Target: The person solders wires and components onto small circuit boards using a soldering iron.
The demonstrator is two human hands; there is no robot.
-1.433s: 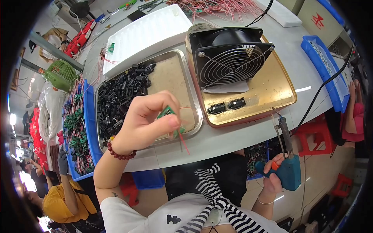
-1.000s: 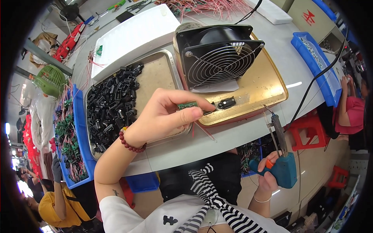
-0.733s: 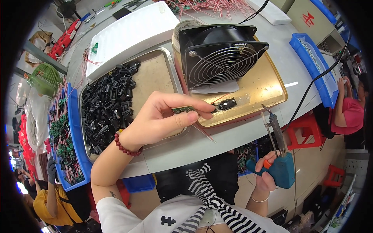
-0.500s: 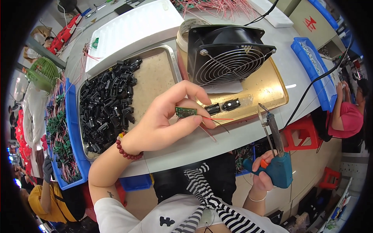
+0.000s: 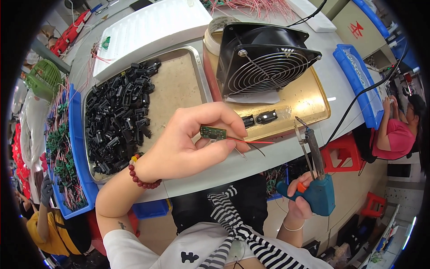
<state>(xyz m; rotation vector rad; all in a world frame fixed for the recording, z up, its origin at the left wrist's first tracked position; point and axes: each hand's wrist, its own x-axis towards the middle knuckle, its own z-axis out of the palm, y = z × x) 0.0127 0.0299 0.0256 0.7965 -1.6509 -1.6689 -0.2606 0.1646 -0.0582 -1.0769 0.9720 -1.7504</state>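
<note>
Between the thumb and fingers of my left hand (image 5: 192,139) is a small green circuit board (image 5: 213,133), with red and black wires (image 5: 253,141) trailing off to the right. My right hand (image 5: 299,193) grips a teal soldering gun (image 5: 322,193) by its handle, a finger near the orange trigger. The gun's tip (image 5: 297,122) points up, apart from the board and just in front of the gold tray (image 5: 309,107). Two black plastic housings (image 5: 267,117) lie in that tray, beyond my left fingertips; the nearer one is partly hidden by them.
A black fan (image 5: 268,58) with a wire guard stands over the gold tray. Left of it, a metal tray (image 5: 197,58) holds many black housings. A blue bin (image 5: 83,157) of wired boards stands at far left, a blue tray (image 5: 358,85) at right. Co-workers sit on both sides.
The circuit board has tilted in my left fingers, and its wires have swung slightly. My right hand still holds the soldering gun in nearly the same place. The whole view has shifted a little.
</note>
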